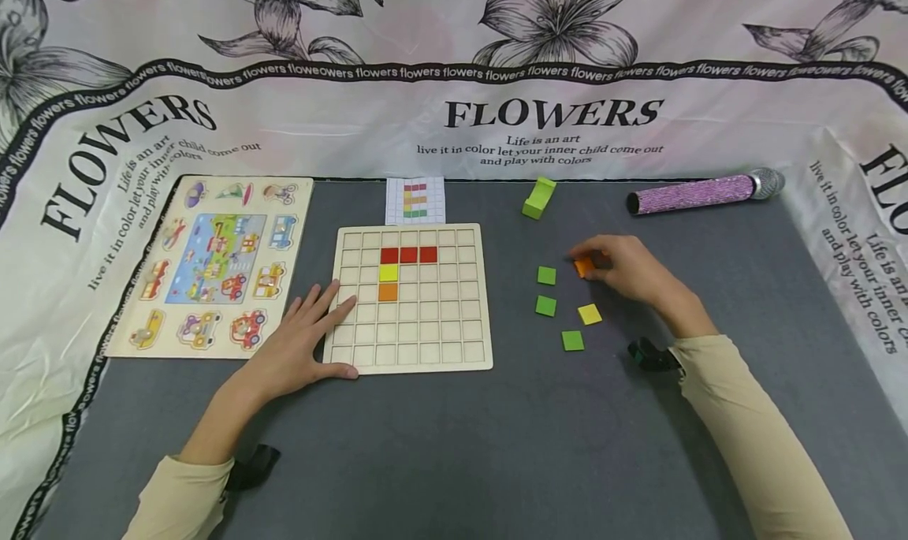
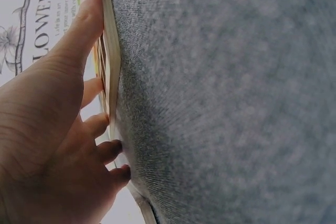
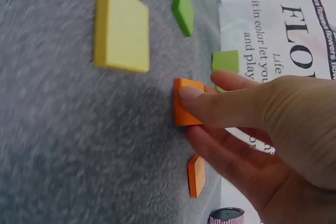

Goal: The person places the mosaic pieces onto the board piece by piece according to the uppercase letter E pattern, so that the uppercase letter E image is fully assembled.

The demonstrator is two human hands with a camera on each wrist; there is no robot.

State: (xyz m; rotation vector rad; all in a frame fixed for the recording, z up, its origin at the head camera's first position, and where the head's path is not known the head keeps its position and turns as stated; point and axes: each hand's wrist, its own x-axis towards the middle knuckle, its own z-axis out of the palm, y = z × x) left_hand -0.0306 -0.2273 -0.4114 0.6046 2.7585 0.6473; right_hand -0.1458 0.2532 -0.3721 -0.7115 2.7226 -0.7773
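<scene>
My right hand pinches an orange square tile between thumb and fingers, close over the grey cloth. A second orange tile lies near the fingers, hidden by the hand in the head view. Around it are a yellow tile and several loose green tiles. My left hand rests with spread fingers at the left edge of a wooden grid board, its thumb at the front edge. In the grid sit three red tiles in a row, with a yellow tile and an orange tile below the leftmost.
A small pattern card with coloured squares lies behind the board. Left of it is a picture puzzle board with vehicles. Green blocks and a pink glittery microphone lie at the back right, before a flower-print cloth.
</scene>
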